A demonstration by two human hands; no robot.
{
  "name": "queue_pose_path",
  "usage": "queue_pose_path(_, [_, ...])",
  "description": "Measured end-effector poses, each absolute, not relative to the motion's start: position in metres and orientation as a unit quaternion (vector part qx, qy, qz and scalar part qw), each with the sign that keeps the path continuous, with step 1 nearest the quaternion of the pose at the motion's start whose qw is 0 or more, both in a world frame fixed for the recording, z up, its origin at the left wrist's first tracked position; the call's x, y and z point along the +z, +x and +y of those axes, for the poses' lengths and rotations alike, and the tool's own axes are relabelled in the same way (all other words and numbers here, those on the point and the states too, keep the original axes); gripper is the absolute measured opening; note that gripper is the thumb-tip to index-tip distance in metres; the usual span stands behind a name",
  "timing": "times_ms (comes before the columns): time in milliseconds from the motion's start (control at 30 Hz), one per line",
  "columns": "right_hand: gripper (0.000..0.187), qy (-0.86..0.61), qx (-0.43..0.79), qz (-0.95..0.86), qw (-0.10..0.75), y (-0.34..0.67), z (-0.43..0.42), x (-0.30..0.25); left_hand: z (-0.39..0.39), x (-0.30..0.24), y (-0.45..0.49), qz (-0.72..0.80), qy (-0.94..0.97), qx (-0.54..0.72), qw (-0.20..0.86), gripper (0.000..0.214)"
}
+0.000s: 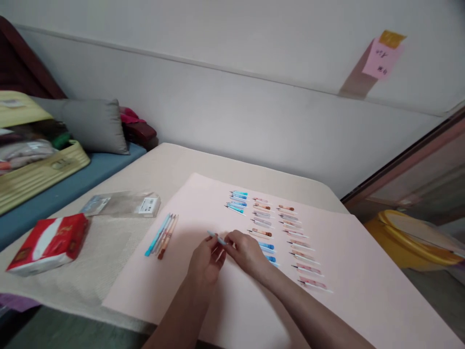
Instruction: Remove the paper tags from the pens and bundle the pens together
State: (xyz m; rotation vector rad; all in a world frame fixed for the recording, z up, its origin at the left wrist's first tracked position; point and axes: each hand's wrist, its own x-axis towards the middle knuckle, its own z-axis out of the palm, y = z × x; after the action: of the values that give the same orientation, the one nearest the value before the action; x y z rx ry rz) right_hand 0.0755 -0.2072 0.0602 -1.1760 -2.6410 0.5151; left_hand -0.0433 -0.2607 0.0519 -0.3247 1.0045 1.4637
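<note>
Both my hands meet over a pink paper sheet (pixel 327 295) on the table. My left hand (pixel 206 259) and my right hand (pixel 245 251) are closed together on a thin light-blue pen (pixel 217 238), whose tip points up and left. A thin white piece (pixel 220 255) shows between my fingers. Right of my hands lie rows of small pen parts (pixel 283 230) in blue, brown and pink. A few whole pens (pixel 162 235) lie side by side to the left on the sheet.
A red tissue pack (pixel 49 242) and a clear plastic packet (pixel 121 204) lie at the table's left. Beyond are a blue bed with a grey pillow (pixel 87 123) and a yellow basket (pixel 36 172). A yellow tub (pixel 410 240) stands on the floor at right.
</note>
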Motion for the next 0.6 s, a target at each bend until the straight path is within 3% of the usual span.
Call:
queue_pose_path(100, [0.024,-0.419,0.161,-0.887,0.109,0.085,-0.182,0.059,-0.261,0.053,-0.046,0.444,-0.141,0.643,0.608,0.007])
queue_pose_path(300, [0.02,-0.576,0.07,-0.814,0.036,0.091,-0.108,0.041,-0.26,0.058,-0.047,0.43,-0.16,0.645,0.611,0.009])
queue_pose_path(600, [0.024,-0.603,0.079,-0.794,0.012,0.071,-0.09,0.016,-0.258,0.057,-0.054,0.415,-0.18,0.651,0.61,0.008])
